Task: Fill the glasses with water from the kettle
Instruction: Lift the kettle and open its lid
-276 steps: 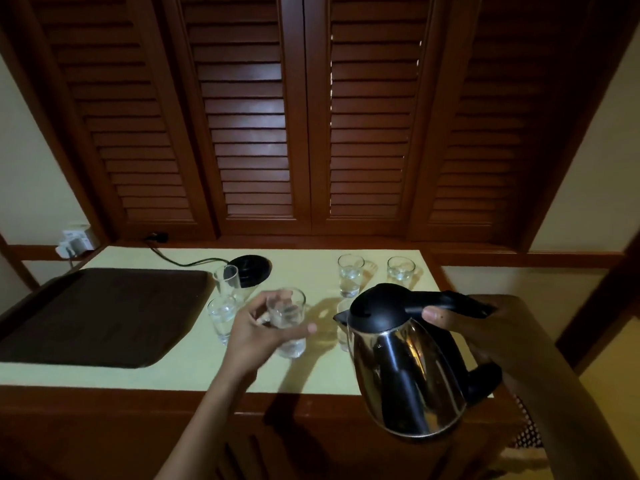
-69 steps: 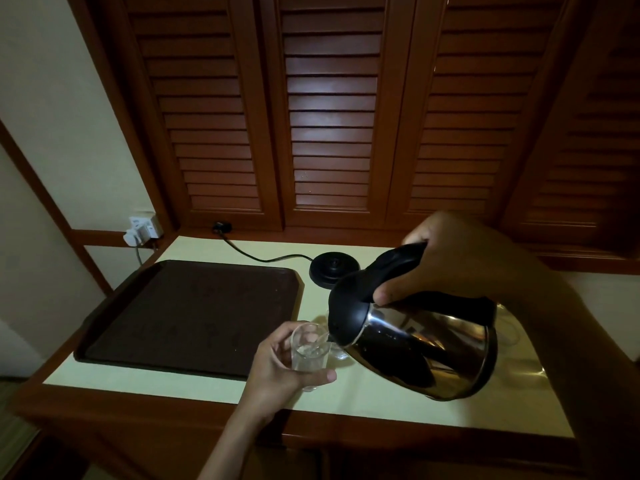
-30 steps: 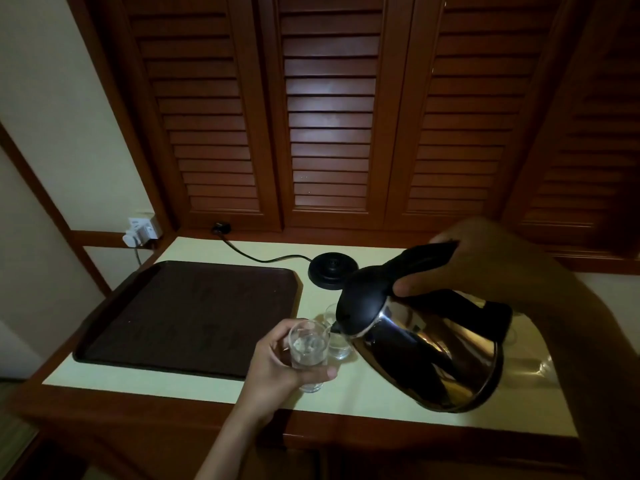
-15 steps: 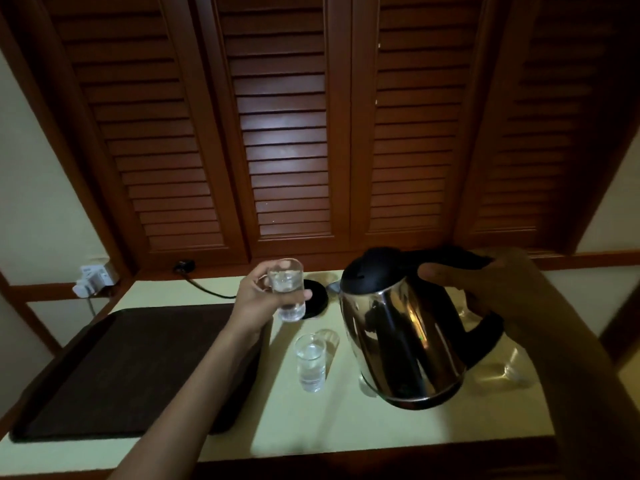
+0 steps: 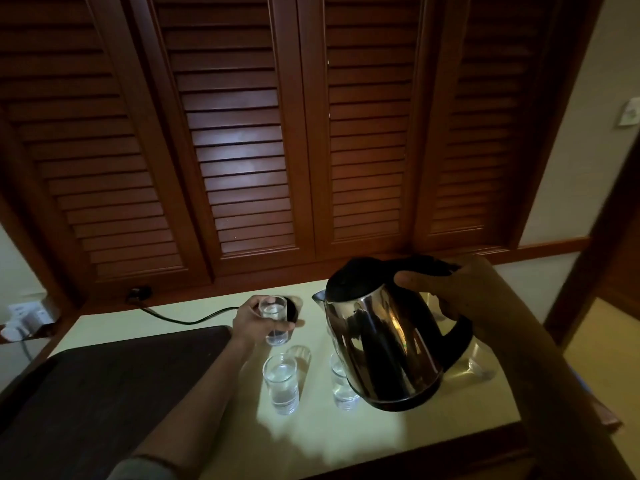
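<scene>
My right hand (image 5: 460, 289) grips the black handle of a steel kettle (image 5: 381, 344), held upright above the pale table (image 5: 346, 434). My left hand (image 5: 252, 318) is wrapped around a small glass of water (image 5: 274, 318), low over the table just in front of the black kettle base (image 5: 294, 308). A second glass with water (image 5: 281, 382) stands nearer to me. A third glass (image 5: 341, 386) stands beside it, partly hidden by the kettle. Another glass (image 5: 479, 363) shows to the right behind the kettle.
A dark brown tray (image 5: 104, 386) covers the table's left part. A black cord (image 5: 187, 318) runs from the kettle base to a wall socket (image 5: 138, 292). Wooden louvred shutters (image 5: 249, 133) rise behind the table. A white plug adapter (image 5: 20, 317) sits at far left.
My left hand has lowered the filled glass toward the table by the kettle base. The kettle, tilted while pouring a second ago, is upright. The view has shifted right.
</scene>
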A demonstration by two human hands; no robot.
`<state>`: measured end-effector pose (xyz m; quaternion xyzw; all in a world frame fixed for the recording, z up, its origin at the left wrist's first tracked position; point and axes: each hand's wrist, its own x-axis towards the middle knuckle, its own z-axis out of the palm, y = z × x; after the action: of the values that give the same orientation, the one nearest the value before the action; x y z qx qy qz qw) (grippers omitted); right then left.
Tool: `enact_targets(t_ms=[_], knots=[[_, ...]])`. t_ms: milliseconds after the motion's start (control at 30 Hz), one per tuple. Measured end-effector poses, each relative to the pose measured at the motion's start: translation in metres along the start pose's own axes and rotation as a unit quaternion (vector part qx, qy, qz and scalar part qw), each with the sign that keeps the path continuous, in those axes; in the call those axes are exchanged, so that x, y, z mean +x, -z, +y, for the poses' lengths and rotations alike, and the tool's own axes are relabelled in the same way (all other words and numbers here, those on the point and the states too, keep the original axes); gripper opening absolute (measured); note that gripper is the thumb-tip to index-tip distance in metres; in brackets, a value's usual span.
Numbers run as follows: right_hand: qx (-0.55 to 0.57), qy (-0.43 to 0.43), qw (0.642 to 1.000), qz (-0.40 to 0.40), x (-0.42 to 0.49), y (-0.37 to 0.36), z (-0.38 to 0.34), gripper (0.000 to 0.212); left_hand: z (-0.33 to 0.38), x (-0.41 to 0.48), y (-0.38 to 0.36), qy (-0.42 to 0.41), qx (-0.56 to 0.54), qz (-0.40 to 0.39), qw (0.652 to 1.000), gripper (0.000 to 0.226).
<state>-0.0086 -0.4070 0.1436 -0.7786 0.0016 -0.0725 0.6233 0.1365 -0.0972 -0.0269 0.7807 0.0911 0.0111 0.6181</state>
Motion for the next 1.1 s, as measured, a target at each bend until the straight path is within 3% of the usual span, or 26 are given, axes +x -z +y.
enact_targets(t_ms=[133, 233, 400, 500, 600, 667, 800, 933, 1033, 1100], knots=[[-0.012, -0.017, 1.000, 0.001, 0.000, -0.001, 0.002, 0.039, 0.007, -0.022, -0.007, 0.018, -0.036, -0.016, 0.999, 0.060], [-0.006, -0.011, 1.000, 0.001, 0.003, -0.001, 0.005, 0.035, 0.009, -0.035, -0.010, 0.029, -0.052, -0.022, 0.998, 0.063], [-0.011, -0.002, 1.000, -0.008, 0.009, -0.004, 0.009, 0.048, -0.005, -0.029, -0.003, 0.023, -0.032, -0.012, 0.999, 0.061], [-0.012, 0.010, 1.000, -0.021, 0.014, -0.006, 0.008, 0.022, -0.030, -0.006, 0.007, 0.003, 0.031, -0.039, 0.999, 0.100], [0.013, 0.008, 1.000, -0.019, 0.024, -0.007, 0.008, 0.026, -0.008, -0.011, 0.024, 0.001, 0.085, -0.076, 0.994, 0.118], [0.028, -0.001, 1.000, -0.013, 0.033, -0.008, 0.003, 0.040, 0.022, -0.016, 0.045, -0.017, 0.104, -0.068, 0.992, 0.108], [0.055, 0.024, 0.997, -0.041, 0.062, -0.016, -0.010, 0.035, 0.083, -0.013, 0.088, -0.168, 0.067, 0.055, 0.982, 0.079], [0.065, 0.059, 0.994, -0.071, 0.107, -0.043, -0.019, 0.051, 0.175, -0.035, 0.091, -0.334, 0.104, 0.074, 0.934, 0.020], [0.080, 0.075, 0.991, -0.082, 0.144, -0.072, -0.023, 0.021, 0.223, -0.038, 0.081, -0.353, 0.250, 0.054, 0.900, 0.034], [0.066, 0.066, 0.993, -0.072, 0.173, -0.090, -0.016, 0.029, 0.236, -0.024, 0.072, -0.315, 0.335, 0.046, 0.887, 0.042]])
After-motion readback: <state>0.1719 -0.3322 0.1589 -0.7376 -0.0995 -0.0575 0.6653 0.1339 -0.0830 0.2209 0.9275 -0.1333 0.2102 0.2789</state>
